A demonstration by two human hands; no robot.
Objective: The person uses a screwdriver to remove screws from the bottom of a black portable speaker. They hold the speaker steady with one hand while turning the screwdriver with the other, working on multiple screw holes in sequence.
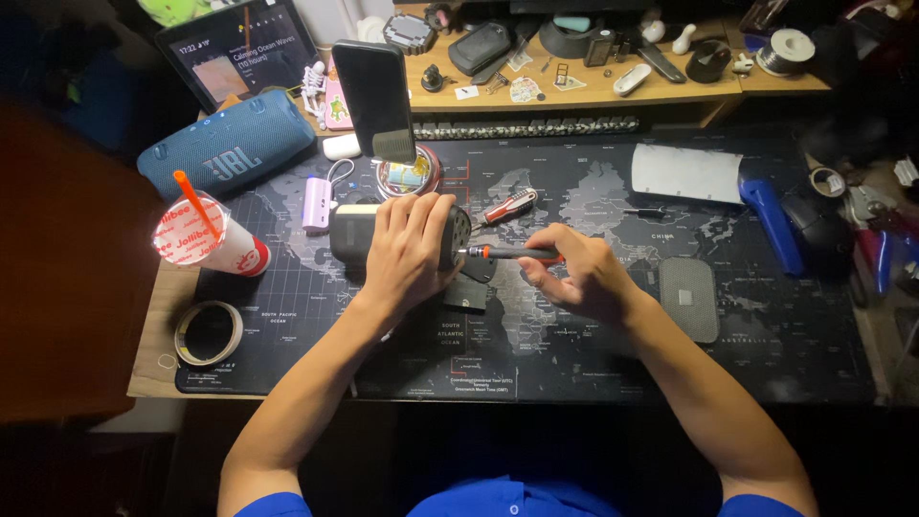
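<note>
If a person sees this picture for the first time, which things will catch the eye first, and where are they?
In the middle of the dark world-map desk mat, the left hand grips a dark cylindrical device, and the right hand holds an orange-and-black screwdriver against its end. At the far left stand a blue fabric cylinder speaker and a plastic-lidded cup with an orange straw.

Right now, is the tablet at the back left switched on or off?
On: the tablet screen is lit, showing text and a small picture, propped tilted behind the blue speaker.

Dim room, wooden desk, dark world-map desk mat, cluttered wooden shelf
</note>
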